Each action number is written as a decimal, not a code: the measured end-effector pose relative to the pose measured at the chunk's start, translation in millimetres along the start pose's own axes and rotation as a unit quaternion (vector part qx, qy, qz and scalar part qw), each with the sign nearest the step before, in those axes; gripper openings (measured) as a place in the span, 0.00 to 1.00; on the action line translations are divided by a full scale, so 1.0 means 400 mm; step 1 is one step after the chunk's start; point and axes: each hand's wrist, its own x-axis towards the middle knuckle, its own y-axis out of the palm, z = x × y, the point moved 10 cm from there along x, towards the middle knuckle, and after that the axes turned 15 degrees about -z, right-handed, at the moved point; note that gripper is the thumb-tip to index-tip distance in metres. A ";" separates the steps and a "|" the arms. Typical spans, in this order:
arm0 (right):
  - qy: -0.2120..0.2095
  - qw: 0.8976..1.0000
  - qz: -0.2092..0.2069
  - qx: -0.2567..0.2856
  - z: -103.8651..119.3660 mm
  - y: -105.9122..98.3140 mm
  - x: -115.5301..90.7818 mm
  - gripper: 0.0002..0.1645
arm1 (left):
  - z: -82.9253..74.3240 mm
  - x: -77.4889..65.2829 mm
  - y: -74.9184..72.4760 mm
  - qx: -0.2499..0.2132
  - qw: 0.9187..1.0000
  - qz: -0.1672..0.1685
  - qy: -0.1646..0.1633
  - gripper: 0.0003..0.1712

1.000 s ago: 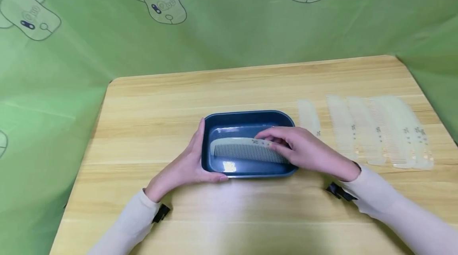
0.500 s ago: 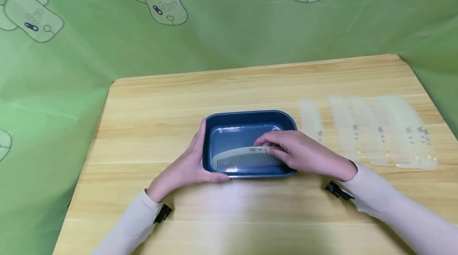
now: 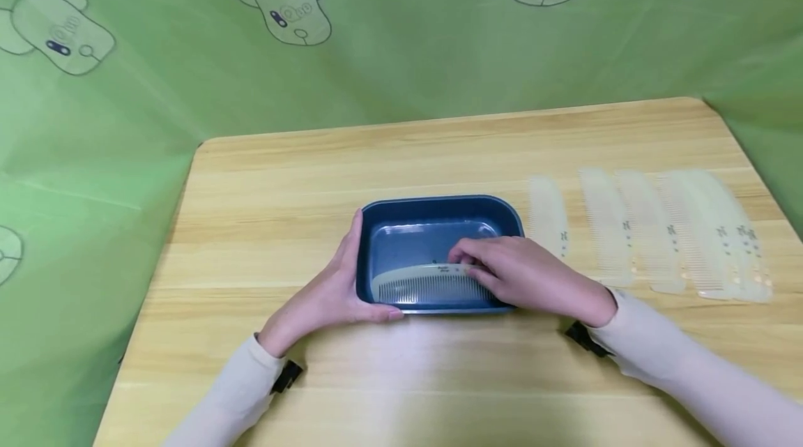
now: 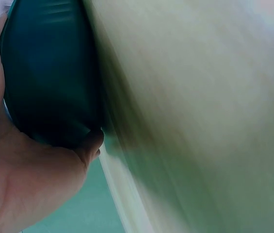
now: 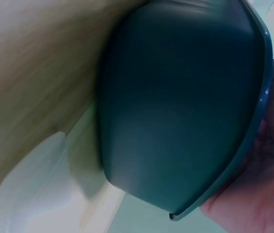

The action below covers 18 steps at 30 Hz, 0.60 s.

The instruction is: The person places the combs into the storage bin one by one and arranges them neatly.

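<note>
In the head view a blue rectangular tray stands on the table. My left hand grips its left end, thumb along the near side and fingers at the far-left side. Inside lies a pale, translucent comb, its spine facing away and its teeth towards me, close along the near wall. The thumb and fingers of my right hand pinch the comb's right end, reaching over the tray's right side. Both wrist views show mainly the tray's dark outer wall, which hides the comb.
Right of the tray a single comb lies on the wooden table. Farther right is a row of several more combs, the last ones overlapping. A green printed curtain rises behind the table and at its sides.
The comb has come down and towards me inside the tray, from over its middle to the near wall, with my right hand still pinching it. My left hand keeps its hold.
</note>
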 end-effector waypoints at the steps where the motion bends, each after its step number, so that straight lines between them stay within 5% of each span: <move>1: -0.001 1.000 0.000 -0.003 0.002 0.002 0.002 0.10 | -0.002 -0.001 -0.002 -0.001 1.000 -0.001 0.003 0.92; 18: 0.008 0.998 0.016 -0.054 0.000 0.035 0.008 0.10 | -0.002 -0.002 -0.002 -0.005 1.000 -0.001 0.007 0.92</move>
